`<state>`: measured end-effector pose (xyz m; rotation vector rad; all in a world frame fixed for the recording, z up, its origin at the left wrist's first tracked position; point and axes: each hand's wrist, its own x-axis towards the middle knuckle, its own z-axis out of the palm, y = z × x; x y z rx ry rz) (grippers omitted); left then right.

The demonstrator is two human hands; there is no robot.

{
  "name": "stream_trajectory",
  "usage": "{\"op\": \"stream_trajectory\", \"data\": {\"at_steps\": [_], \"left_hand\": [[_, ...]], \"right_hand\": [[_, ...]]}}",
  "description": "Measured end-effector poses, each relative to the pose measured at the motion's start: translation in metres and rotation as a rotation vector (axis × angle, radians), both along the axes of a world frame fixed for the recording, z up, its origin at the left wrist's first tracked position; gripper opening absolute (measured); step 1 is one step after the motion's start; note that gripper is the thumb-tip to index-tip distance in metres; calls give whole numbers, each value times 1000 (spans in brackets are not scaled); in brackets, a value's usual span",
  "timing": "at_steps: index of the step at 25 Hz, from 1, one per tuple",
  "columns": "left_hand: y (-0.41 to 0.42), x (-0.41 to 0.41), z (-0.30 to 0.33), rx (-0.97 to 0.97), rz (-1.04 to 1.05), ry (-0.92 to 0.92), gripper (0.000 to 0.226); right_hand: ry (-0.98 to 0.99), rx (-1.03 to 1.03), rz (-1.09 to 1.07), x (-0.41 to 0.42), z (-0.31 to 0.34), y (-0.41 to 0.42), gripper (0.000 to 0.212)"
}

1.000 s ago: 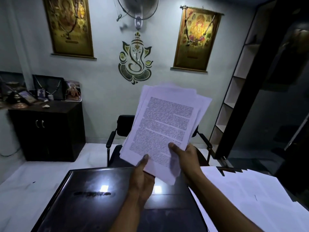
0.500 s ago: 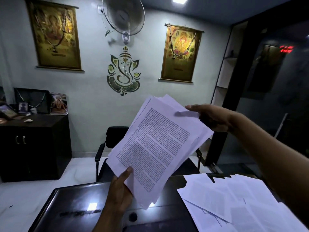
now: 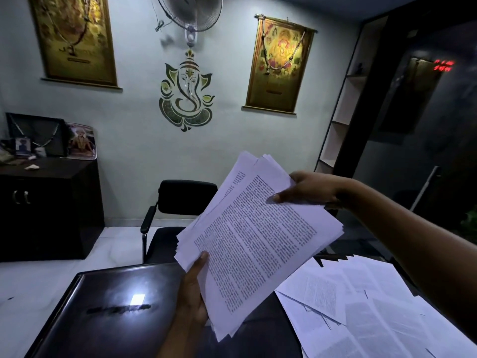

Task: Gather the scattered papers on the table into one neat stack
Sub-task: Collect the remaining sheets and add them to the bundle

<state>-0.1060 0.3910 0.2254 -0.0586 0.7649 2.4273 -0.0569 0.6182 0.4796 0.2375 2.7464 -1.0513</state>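
A thick bundle of printed papers [image 3: 255, 244] is held up in the air above a dark table [image 3: 108, 313], tilted so that its printed top page faces the viewer. The sheets are not squared: their edges fan out unevenly at the upper corner and along the lower left side.

The left hand [image 3: 193, 295] grasps the bundle at its lower left edge, thumb pressed on the front page and fingers hidden behind the sheets. The right hand [image 3: 309, 189] grasps the upper right edge, thumb lying across the front of the top page and fingers behind, with the forearm reaching in from the right.

Below and to the right of the raised bundle, more loose sheets [image 3: 361, 313] lie scattered flat on the table, overlapping one another at different angles and running out of view at the lower right. The bare left part of the table is glossy and reflects a bright ceiling light.

Beyond the table stands a black office chair [image 3: 180, 202] on a pale floor. To the left is a dark cabinet [image 3: 49, 208] with framed pictures on top. On the pale back wall hang two gold-framed pictures [image 3: 280, 65], an elephant-headed wall decal [image 3: 187, 94] between them, and a wall fan [image 3: 192, 11] above it. Open shelves [image 3: 340, 120] stand at the right, next to a dark panel showing blurred red digits.
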Motion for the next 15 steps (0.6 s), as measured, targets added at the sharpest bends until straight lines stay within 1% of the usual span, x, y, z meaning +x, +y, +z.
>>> {"op": "stream_trajectory", "data": {"at_steps": [1,2,4,5,7,8,9,10,11,13,14,15], "left_hand": [[2,-1,0,-26,5,-3,20],[3,-1,0,-68,32,16,20],[3,-4,-3,-81,94,19,24],[3,-8,-4,-55,133,23,28],[3,-17,-4,-41,245,53,55],[5,-18,1,-30,272,77,57],[9,-20,4,-23,268,80,55],[15,-19,8,-40,266,79,52],[23,-20,10,-53,272,85,51],[35,-15,15,-45,206,144,52],[39,-12,13,-35,152,190,53],[38,-11,12,-40,114,239,53]], "right_hand": [[29,-36,-22,4,-1,1,42],[77,-163,-50,9,-4,4,46],[215,-570,-128,21,-11,10,57],[292,-730,-135,29,-18,11,64],[449,-991,-101,46,-49,-2,72],[514,-1080,-116,50,-69,-13,70],[556,-1103,-161,54,-89,-31,61],[599,-1069,-215,53,-107,-45,49],[649,-993,-261,52,-120,-59,38],[747,-862,-428,46,-129,-74,14],[798,-831,-504,43,-131,-72,11],[835,-808,-562,41,-133,-63,16]]}}
